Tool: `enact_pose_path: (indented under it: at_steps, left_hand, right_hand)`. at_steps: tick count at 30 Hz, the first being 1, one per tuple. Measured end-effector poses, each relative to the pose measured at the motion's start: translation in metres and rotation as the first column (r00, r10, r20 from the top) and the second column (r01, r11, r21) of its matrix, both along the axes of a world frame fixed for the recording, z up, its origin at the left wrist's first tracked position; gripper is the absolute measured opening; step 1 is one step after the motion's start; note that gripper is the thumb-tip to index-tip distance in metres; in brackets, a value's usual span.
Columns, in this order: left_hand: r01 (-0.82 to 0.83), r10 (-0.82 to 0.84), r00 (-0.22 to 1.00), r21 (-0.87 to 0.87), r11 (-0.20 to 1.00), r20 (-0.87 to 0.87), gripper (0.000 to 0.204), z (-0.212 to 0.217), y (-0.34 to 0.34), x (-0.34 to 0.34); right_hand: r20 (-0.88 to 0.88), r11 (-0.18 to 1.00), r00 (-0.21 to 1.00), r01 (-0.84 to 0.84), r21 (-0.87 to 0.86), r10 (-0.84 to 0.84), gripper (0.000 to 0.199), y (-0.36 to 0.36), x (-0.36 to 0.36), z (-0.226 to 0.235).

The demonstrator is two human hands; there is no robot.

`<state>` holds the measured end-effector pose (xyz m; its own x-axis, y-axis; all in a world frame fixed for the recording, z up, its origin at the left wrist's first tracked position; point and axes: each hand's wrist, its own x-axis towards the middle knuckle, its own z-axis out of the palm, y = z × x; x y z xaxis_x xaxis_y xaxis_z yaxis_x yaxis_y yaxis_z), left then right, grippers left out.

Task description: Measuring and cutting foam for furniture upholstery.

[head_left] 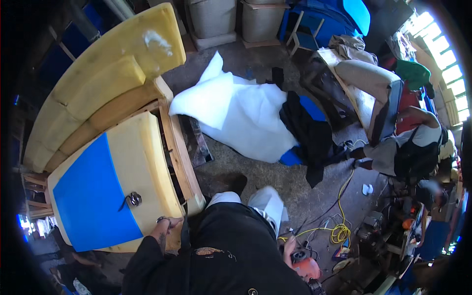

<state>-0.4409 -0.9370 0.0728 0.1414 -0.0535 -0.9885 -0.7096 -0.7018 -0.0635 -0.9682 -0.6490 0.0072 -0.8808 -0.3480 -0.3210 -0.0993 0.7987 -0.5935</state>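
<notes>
My left hand (170,223), with a band on its wrist, rests on the near corner of a yellow foam seat cushion (142,157); its fingers are hidden over the edge. A sheet of blue fabric (91,196) covers the cushion's left part, and scissors (131,199) lie at the fabric's edge. The cushion sits in a wooden sofa frame (181,152) with a curved yellow foam back (98,83). Low at my right side, my right hand (290,245) grips an orange power tool (307,267).
White padding (236,113) and dark cloth (309,132) lie on the concrete floor ahead. A yellow cable (339,231) coils on the floor at right. Another person (413,147) sits at right among furniture parts and a cluttered bench (408,231).
</notes>
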Motion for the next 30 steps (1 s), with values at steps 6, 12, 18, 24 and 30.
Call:
enact_pose_path:
  at_steps: [6, 12, 18, 24, 30]
  left_hand:
    - [0.106, -0.145, 0.980, 0.261, 0.960, 0.134, 0.050, 0.045, -0.049, -0.039]
    - [-0.589, 0.640, 0.764, -0.488, 0.644, -0.078, 0.051, 0.020, -0.091, -0.096]
    - [-0.469, 0.517, 0.824, -0.791, 0.393, -0.233, 0.044, 0.017, -0.117, -0.123]
    - [-0.343, 0.604, 0.781, -0.917, 0.204, -0.157, 0.030, 0.025, -0.203, -0.049]
    - [-0.519, 0.654, 0.617, -0.851, -0.079, -0.437, 0.042, 0.090, -0.327, -0.044]
  right_hand:
    - [-0.068, 0.940, 0.944, -0.328, -0.091, 0.323, 0.032, -0.289, -0.147, 0.093]
    - [-0.139, 0.661, 0.668, -0.744, -0.101, 0.731, 0.026, -0.536, -0.164, 0.115]
    - [-0.116, 0.379, 0.428, -0.876, -0.299, 0.896, 0.026, -0.679, -0.095, 0.108]
    - [0.048, 0.255, 0.251, -0.935, -0.246, 0.967, 0.026, -0.723, -0.010, 0.118]
    - [0.116, 0.158, 0.129, -0.944, -0.289, 0.985, 0.027, -0.754, 0.048, 0.154]
